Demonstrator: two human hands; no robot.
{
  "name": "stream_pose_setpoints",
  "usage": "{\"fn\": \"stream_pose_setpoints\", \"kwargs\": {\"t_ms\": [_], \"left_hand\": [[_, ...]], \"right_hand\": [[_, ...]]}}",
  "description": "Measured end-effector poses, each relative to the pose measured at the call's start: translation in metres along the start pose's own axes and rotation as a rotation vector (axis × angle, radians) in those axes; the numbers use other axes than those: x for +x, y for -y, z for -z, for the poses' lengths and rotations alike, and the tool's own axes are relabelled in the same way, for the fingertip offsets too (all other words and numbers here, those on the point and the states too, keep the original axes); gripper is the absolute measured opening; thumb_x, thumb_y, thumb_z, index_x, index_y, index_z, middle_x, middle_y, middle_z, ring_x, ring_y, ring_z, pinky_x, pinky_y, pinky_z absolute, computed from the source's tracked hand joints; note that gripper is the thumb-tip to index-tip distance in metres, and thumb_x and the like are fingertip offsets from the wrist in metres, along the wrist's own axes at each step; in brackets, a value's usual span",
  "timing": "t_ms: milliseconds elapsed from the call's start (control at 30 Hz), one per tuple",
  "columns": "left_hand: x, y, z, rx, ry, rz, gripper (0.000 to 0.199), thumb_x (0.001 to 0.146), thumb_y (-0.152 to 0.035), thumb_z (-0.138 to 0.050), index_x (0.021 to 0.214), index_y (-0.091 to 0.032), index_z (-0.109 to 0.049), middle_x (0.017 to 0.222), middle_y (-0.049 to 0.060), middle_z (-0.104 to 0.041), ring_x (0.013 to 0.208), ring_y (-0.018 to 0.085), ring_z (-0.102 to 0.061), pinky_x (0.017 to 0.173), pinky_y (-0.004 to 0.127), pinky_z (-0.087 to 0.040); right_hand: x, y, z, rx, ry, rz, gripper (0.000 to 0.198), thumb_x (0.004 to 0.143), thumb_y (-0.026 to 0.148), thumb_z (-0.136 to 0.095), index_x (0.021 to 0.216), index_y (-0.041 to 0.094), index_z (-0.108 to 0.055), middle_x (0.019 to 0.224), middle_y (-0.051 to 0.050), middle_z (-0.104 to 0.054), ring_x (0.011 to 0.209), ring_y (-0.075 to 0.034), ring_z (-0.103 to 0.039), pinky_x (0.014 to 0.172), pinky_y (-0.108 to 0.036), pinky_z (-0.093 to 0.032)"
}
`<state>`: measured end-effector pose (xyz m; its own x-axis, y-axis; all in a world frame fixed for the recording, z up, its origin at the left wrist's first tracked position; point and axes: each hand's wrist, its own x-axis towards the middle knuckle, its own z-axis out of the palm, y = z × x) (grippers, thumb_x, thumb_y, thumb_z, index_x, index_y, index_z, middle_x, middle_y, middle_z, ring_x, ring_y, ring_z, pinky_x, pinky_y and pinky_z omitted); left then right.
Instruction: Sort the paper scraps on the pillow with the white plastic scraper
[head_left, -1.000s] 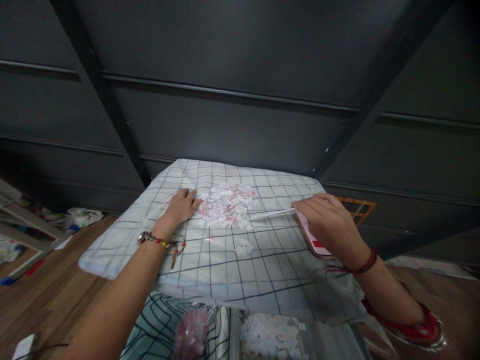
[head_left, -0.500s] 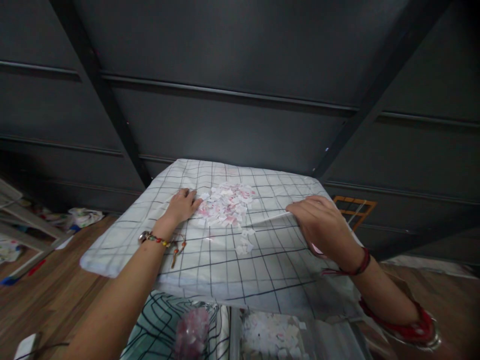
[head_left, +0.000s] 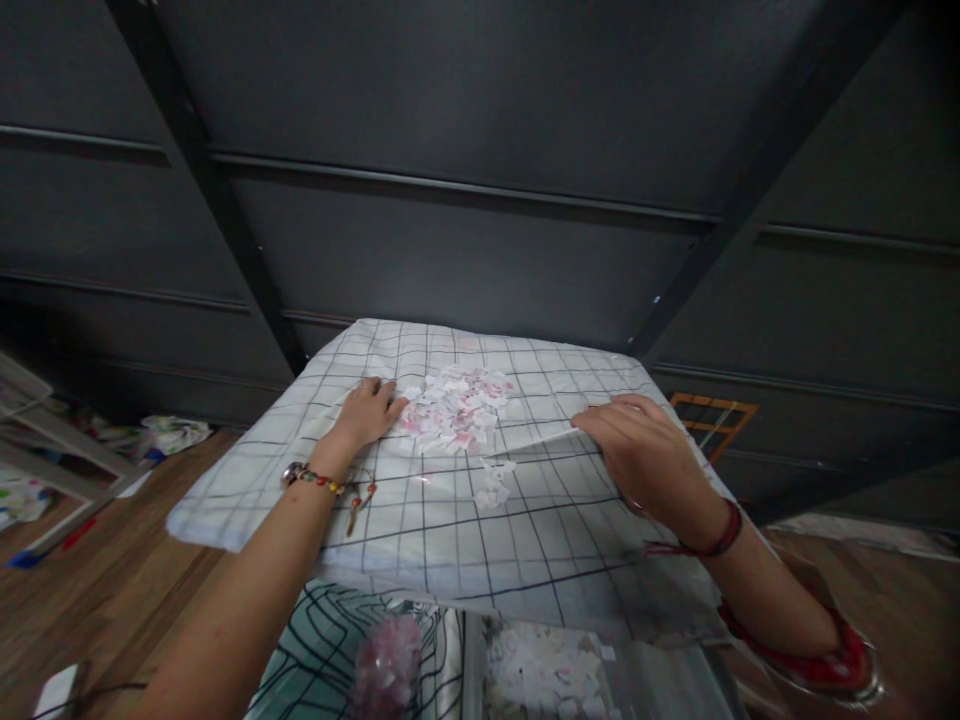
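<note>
Small white and pink paper-like pieces (head_left: 454, 408) lie heaped in the middle of a white grid-patterned cloth (head_left: 540, 520). A smaller cluster of white pieces (head_left: 492, 484) sits just nearer to me. My left hand (head_left: 369, 411) rests flat on the cloth, fingers spread, its fingertips at the heap's left edge. On the right, my right hand (head_left: 634, 445) is closed on a thin white stick-like tool (head_left: 536, 439). The tool's far tip points left, low over the cloth between the heap and the small cluster. Its exact kind is not clear.
Below the near edge, a clear container (head_left: 544, 670) holds many similar pieces. Beside it a pink plastic-wrapped bundle (head_left: 386, 665) lies on green patterned cloth (head_left: 311, 640). A dark panelled wall (head_left: 465, 260) stands behind the table. An orange frame (head_left: 739, 415) leans at right.
The view has shifted very slightly. Both hands stay nearly where they were, the right still gripping the white stick-like tool.
</note>
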<state>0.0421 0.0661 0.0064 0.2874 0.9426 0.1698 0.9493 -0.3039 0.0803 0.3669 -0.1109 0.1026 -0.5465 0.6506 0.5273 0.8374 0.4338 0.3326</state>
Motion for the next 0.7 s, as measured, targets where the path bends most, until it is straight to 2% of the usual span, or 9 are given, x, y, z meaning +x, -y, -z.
{"fn": "stream_pose_setpoints", "kwargs": {"t_ms": [300, 533, 700], "left_hand": [[0.0006, 0.0009, -0.0014, -0.008, -0.015, 0.009, 0.053, 0.093, -0.044, -0.033, 0.131, -0.013, -0.05, 0.129, 0.016, -0.052, 0.121, 0.029, -0.049, 0.102, 0.042, -0.039], [0.0, 0.0002, 0.0005, 0.006, 0.006, -0.001, 0.052, 0.094, -0.044, -0.031, 0.132, -0.013, -0.049, 0.131, 0.017, -0.051, 0.124, 0.028, -0.047, 0.102, 0.04, -0.039], [0.0004, 0.0005, -0.0006, 0.003, 0.011, 0.008, 0.054, 0.094, -0.045, -0.031, 0.134, -0.012, -0.048, 0.133, 0.018, -0.05, 0.125, 0.029, -0.046, 0.103, 0.041, -0.038]], "right_hand": [[0.0011, 0.0021, -0.0018, 0.001, 0.001, 0.0, 0.036, 0.074, -0.005, -0.039, 0.087, 0.017, -0.064, 0.083, -0.003, -0.071, 0.075, -0.017, -0.06, 0.089, -0.035, -0.04], [0.0017, 0.0004, 0.0032, 0.012, -0.035, 0.026, 0.033, 0.076, -0.004, -0.04, 0.087, 0.018, -0.062, 0.079, -0.001, -0.07, 0.072, -0.016, -0.06, 0.088, -0.033, -0.039], [-0.0021, 0.0005, 0.0045, 0.0, -0.01, 0.044, 0.034, 0.077, -0.005, -0.038, 0.087, 0.018, -0.062, 0.079, -0.002, -0.07, 0.07, -0.015, -0.06, 0.087, -0.033, -0.039]]}}
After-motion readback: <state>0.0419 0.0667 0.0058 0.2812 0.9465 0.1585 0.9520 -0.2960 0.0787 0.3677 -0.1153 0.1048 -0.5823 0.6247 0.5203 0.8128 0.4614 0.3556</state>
